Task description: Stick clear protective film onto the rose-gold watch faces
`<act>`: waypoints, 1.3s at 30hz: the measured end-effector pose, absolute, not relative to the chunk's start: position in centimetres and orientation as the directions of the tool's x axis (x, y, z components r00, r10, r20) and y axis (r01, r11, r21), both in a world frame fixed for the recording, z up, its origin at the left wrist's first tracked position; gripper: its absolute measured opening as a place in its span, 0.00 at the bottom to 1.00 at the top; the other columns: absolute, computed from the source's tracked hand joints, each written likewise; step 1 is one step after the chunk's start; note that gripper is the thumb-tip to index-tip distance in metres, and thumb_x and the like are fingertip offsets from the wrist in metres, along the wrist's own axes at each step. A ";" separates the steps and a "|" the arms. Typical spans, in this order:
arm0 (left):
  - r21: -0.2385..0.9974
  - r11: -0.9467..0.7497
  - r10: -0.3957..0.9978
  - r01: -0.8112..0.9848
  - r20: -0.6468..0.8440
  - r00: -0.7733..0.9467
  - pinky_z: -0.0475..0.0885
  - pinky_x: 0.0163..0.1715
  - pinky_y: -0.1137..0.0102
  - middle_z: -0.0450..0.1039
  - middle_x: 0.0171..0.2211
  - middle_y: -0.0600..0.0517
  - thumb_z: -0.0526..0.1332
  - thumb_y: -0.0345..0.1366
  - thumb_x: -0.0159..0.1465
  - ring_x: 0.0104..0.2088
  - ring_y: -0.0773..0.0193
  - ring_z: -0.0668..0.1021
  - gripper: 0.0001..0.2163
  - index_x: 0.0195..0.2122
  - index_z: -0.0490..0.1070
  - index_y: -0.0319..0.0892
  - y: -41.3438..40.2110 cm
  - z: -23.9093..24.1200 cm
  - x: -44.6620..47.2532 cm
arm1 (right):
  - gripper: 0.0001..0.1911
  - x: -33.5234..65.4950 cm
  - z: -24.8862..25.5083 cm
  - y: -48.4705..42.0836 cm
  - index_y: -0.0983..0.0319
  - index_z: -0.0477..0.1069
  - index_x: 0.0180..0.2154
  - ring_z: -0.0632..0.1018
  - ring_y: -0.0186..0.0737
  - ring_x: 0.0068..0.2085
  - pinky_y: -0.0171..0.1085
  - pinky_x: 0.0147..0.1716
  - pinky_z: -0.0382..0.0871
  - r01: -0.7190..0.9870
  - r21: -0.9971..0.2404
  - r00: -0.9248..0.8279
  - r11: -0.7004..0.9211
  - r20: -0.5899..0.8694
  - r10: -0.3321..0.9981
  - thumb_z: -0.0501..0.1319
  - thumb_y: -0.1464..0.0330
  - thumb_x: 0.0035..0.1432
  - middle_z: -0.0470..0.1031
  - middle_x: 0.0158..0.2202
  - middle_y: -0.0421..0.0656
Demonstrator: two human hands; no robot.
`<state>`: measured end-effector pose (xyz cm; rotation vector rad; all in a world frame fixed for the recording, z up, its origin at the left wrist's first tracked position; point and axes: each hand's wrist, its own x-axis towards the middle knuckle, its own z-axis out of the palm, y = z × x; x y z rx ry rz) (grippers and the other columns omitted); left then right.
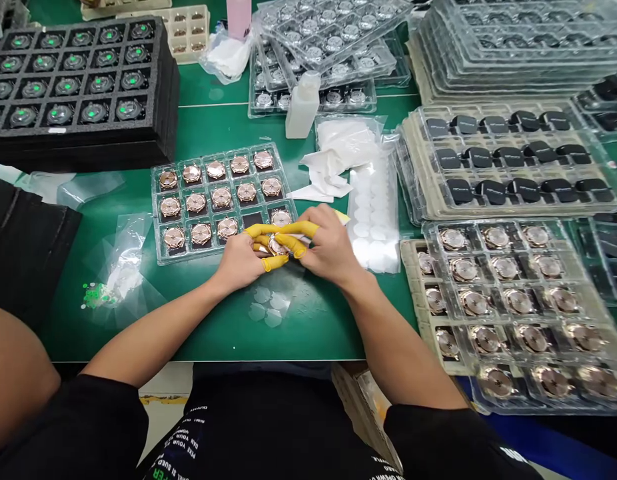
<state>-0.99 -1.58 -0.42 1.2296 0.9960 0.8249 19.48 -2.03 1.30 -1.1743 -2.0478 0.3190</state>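
Note:
My left hand (241, 261) and my right hand (327, 249) meet over the green mat, both with yellow finger cots. Together they pinch a rose-gold watch case (277, 247) between the fingertips. Just behind them lies a clear tray (157, 220) of rose-gold watch cases, with one empty pocket in its front row. Several round clear film discs (267, 307) lie on the mat below my hands.
A black foam tray (158, 80) of green-centred parts sits far left. Stacked clear trays of watch cases (513, 300) and black parts (508, 160) fill the right. A white bottle (302, 107), white wipes (333, 160) and a sheet of round stickers (373, 220) lie behind my hands.

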 end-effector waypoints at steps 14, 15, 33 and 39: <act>0.983 0.182 0.920 0.005 -0.172 0.353 0.84 0.38 0.71 0.84 0.37 0.49 0.79 0.36 0.46 0.34 0.64 0.85 0.30 0.52 0.78 0.39 -2.1 -0.1 -0.8 | 0.11 18.8 1.5 -1.9 0.55 0.81 0.37 0.70 0.46 0.37 0.47 0.38 0.66 0.613 -0.599 -0.284 0.515 0.441 0.851 0.61 0.60 0.69 0.75 0.34 0.46; 0.984 0.176 0.924 -0.002 -0.165 0.344 0.84 0.38 0.71 0.84 0.37 0.49 0.79 0.36 0.47 0.34 0.64 0.86 0.30 0.52 0.78 0.39 -2.2 -0.1 -0.8 | 0.12 19.2 1.5 -1.8 0.55 0.81 0.37 0.71 0.47 0.39 0.48 0.40 0.67 0.660 -0.596 -0.215 0.456 0.432 0.876 0.61 0.60 0.69 0.75 0.34 0.47; 0.656 -0.738 0.651 0.157 0.631 0.421 0.84 0.43 0.73 0.87 0.44 0.48 0.72 0.34 0.63 0.38 0.65 0.88 0.16 0.52 0.80 0.43 -2.8 -0.7 -1.4 | 0.12 21.6 3.8 -2.7 0.55 0.80 0.50 0.79 0.46 0.44 0.47 0.52 0.61 0.548 -0.784 -0.339 0.293 0.112 0.934 0.67 0.64 0.65 0.85 0.38 0.40; 0.539 -0.827 0.555 0.159 0.739 0.383 0.83 0.45 0.74 0.87 0.44 0.49 0.72 0.29 0.63 0.40 0.65 0.88 0.18 0.54 0.78 0.43 -2.8 -0.7 -1.2 | 0.09 21.8 4.1 -2.8 0.55 0.80 0.46 0.79 0.46 0.41 0.48 0.52 0.58 0.532 -0.776 -0.332 0.338 0.176 0.927 0.66 0.63 0.65 0.83 0.34 0.39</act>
